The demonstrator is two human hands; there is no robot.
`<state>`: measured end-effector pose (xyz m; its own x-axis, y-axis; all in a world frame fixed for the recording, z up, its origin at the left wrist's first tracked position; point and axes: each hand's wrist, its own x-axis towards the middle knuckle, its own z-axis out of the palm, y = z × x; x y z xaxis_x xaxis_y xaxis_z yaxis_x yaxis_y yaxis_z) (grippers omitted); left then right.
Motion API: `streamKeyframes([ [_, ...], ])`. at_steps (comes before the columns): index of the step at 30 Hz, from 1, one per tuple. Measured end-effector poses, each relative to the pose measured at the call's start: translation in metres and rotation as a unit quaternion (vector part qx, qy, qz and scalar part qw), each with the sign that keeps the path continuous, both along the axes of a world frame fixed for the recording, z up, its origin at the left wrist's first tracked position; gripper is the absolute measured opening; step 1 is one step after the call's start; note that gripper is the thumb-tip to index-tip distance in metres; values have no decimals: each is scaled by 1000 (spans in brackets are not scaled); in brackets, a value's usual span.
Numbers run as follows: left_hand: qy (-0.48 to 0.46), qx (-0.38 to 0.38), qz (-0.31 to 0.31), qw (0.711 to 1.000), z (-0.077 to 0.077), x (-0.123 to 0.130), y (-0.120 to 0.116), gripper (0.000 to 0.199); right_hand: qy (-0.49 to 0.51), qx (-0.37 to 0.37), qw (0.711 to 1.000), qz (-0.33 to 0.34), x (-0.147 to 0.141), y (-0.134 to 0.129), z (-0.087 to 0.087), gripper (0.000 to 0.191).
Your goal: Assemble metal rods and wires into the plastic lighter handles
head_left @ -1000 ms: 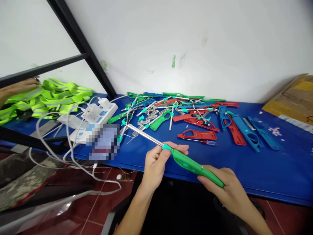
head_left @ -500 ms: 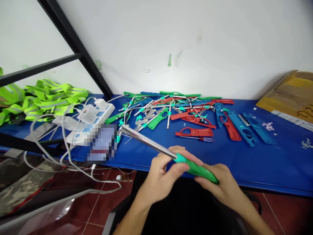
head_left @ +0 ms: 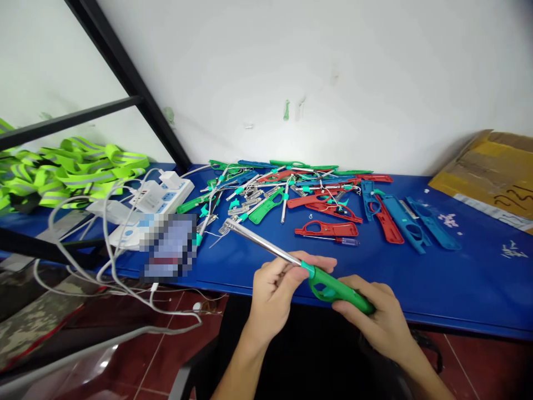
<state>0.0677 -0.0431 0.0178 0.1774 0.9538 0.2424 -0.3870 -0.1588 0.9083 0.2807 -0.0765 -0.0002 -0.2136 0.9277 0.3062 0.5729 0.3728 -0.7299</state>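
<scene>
1 blue table spans the middle of the frame. 1 black metal frame stands at the upper left, and 1 cardboard box sits at the right edge. Yellow-green straps lie heaped at the left, too tangled to count. A crowded pile of lighter parts fills the centre, its exact count unclear.

2 hands are low in the centre, both on 1 green lighter. The left hand grips narrowly, thumb on the teal collar and fingers curled behind it; its wrist rises from the bottom edge. The right hand closes round the handle's lower end, thumb below and fingers above, its forearm coming from the lower right. The lighter is tilted, its metal tube pointing to the upper left.

Left of the pile are 1 white power strip with cables and, nearer the edge, 1 phone with a pixelated screen. Right of the pile lie 3 blue casings and 1 red casing. 1 screwdriver lies just below another red casing. Tiny pink bits lie farther right.
</scene>
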Motion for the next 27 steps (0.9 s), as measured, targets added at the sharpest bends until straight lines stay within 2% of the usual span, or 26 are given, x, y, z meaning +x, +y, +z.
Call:
streamKeyframes([
  [3,51,-18,4,999,8,-1,1,34,10,-30,1000,3,0,1,3,42],
  [7,95,-3,-12,995,14,-7,1,32,42,-64,996,36,-1,2,8,46],
  [9,85,-4,-57,995,10,-6,0,37,63,-88,993,52,-3,2,8,47],
  [12,72,-22,-126,989,-4,-2,1,35,145,-168,974,39,-5,3,7,45],
  [14,78,-50,-125,988,-13,0,5,35,222,-211,952,16,-5,4,5,46],
  [16,86,-77,-95,989,-18,-1,10,36,267,-210,940,-8,-2,6,3,46],
  [20,61,-93,-43,993,-23,-7,19,44,226,-156,961,-23,8,7,0,36],
  [21,48,-92,-43,994,-24,-7,20,46,199,-114,973,-27,8,7,0,32],
  [23,25,-81,-62,994,-25,-8,20,49,127,19,991,-46,6,8,-2,26],
  [25,13,-59,-107,992,-27,-7,19,55,50,157,985,-57,-1,8,-3,38],
  [27,14,-43,-135,990,-28,-7,18,58,-2,228,973,-30,-10,10,-5,54],
])
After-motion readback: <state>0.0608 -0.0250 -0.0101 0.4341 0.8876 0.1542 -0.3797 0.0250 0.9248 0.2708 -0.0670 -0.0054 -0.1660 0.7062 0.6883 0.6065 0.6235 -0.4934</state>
